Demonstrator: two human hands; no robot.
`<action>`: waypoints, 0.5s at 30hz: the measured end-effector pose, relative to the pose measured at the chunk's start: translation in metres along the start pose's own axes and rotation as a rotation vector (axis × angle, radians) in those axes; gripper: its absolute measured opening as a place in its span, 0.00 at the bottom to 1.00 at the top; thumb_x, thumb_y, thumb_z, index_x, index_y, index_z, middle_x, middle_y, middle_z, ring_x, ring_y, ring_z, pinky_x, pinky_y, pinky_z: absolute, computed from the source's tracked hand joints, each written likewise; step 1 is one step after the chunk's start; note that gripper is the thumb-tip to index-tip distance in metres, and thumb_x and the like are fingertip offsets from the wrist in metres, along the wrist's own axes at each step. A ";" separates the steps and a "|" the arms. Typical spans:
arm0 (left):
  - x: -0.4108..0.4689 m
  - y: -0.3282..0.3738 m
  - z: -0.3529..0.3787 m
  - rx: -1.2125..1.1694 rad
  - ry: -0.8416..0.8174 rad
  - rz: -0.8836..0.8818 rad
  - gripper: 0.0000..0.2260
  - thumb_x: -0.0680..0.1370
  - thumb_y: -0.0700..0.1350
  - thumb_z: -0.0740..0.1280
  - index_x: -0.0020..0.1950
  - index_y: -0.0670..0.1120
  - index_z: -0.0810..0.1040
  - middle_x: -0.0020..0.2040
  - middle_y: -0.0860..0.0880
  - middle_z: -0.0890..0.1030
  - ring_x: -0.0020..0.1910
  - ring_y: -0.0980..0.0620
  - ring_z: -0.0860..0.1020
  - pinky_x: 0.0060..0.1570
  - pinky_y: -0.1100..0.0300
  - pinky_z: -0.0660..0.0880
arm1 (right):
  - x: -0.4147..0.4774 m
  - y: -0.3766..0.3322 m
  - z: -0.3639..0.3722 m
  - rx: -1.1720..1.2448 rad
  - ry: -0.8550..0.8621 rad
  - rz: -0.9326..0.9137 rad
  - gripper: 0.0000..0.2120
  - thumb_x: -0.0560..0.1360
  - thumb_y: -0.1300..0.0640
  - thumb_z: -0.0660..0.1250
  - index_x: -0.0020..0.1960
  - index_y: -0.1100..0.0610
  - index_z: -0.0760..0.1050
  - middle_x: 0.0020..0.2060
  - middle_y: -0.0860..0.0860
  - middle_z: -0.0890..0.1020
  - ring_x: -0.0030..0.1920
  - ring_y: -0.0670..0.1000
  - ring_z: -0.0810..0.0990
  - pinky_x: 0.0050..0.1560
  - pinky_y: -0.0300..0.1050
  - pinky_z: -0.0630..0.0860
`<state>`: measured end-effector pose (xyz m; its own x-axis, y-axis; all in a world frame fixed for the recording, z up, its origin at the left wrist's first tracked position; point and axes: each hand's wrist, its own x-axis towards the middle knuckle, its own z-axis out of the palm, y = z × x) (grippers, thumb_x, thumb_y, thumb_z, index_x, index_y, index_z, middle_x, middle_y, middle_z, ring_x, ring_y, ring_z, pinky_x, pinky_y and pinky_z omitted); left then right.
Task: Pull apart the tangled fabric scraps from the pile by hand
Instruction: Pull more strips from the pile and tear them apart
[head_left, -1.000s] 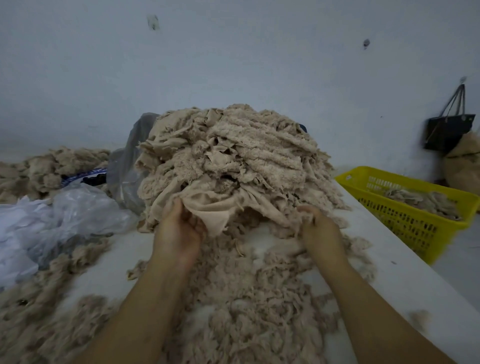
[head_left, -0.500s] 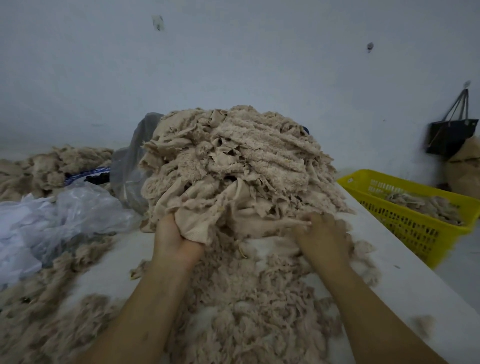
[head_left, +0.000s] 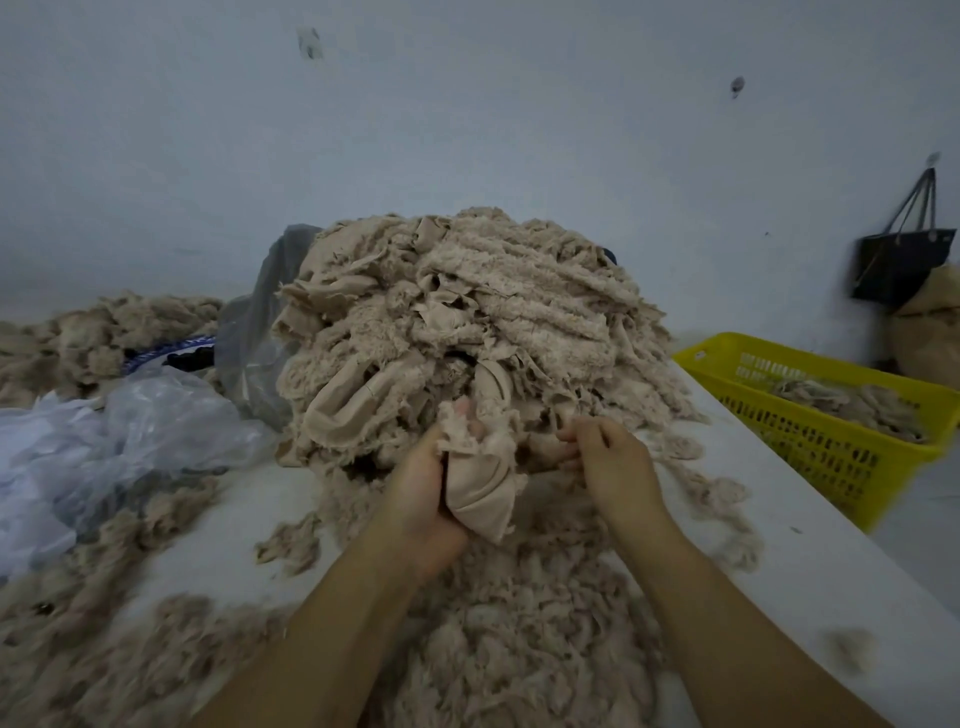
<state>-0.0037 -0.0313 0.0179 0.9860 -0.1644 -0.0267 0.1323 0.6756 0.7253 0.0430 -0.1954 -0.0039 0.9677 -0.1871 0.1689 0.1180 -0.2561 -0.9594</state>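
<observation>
- Two hands at pile (head_left: 457, 322) foot: left hand (head_left: 423, 501) clenches a bunched beige scrap (head_left: 483, 491), anchoring it.
- Likely counter-pull: right hand (head_left: 615, 467) pinches adjoining fabric (head_left: 548, 448) to tear it free.

No text, number or brand mark can be read anywhere. Yellow basket (head_left: 810, 452): small pale sticker (head_left: 698, 355) on its near rim, too small to read. Blue-and-white strip (head_left: 169, 349) at left: possibly print, possibly just pattern, too blurred to tell. Black bag (head_left: 901, 260) hanging on the wall: small round tag (head_left: 933, 235) near its top edge, nothing legible on it.
</observation>
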 end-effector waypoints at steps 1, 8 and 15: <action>0.000 0.001 0.000 -0.003 -0.011 0.007 0.12 0.73 0.50 0.65 0.37 0.47 0.85 0.42 0.47 0.81 0.41 0.52 0.80 0.43 0.59 0.80 | 0.001 -0.001 -0.001 0.119 -0.039 0.080 0.17 0.83 0.51 0.58 0.42 0.55 0.81 0.35 0.49 0.84 0.39 0.53 0.81 0.35 0.42 0.78; -0.006 -0.022 0.012 0.507 -0.065 -0.062 0.16 0.83 0.46 0.59 0.65 0.40 0.78 0.56 0.39 0.82 0.52 0.46 0.81 0.53 0.53 0.78 | -0.014 -0.009 0.019 0.547 -0.390 0.344 0.13 0.83 0.57 0.59 0.63 0.61 0.76 0.53 0.60 0.84 0.46 0.54 0.83 0.50 0.50 0.80; -0.001 0.007 0.006 0.018 0.083 0.128 0.19 0.79 0.54 0.62 0.36 0.41 0.78 0.30 0.47 0.75 0.27 0.53 0.72 0.29 0.61 0.71 | 0.002 -0.007 0.002 1.026 0.024 0.569 0.15 0.86 0.54 0.52 0.69 0.51 0.69 0.26 0.48 0.63 0.19 0.44 0.58 0.17 0.36 0.54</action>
<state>-0.0039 -0.0309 0.0275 0.9998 -0.0173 0.0105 0.0039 0.6740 0.7387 0.0447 -0.1919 0.0024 0.9357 -0.0487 -0.3493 -0.1955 0.7526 -0.6288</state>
